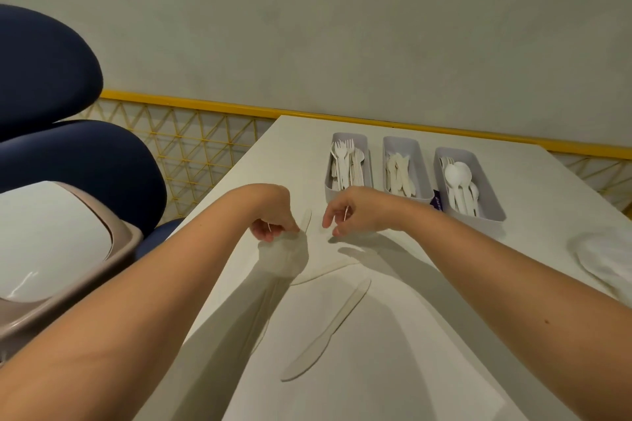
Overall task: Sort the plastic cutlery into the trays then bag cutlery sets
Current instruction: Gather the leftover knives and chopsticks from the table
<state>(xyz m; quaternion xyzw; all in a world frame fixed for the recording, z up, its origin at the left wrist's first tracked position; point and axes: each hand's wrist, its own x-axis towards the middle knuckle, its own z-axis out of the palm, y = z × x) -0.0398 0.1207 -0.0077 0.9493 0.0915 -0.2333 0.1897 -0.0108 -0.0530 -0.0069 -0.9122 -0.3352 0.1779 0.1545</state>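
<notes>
My left hand point(273, 225) pinches the top edge of a clear plastic bag point(285, 258) lying on the white table point(530, 181); a thin pale stick shows in its curled fingers. My right hand point(352, 215) hovers just right of it, pinching a thin toothpick-like stick point(346, 214). A white plastic knife point(328, 328) lies loose on the table in front of me. Another pale cutlery piece point(308, 218) lies between my hands. Beyond them stand three grey trays: forks point(368, 161), knives point(402, 139) and spoons point(478, 219).
A pile of clear bags point(602, 256) lies at the table's right edge. A purple label point(437, 200) sits between the knife and spoon trays. A beige swing-lid bin point(68, 270) and a blue chair point(51, 79) stand left of the table.
</notes>
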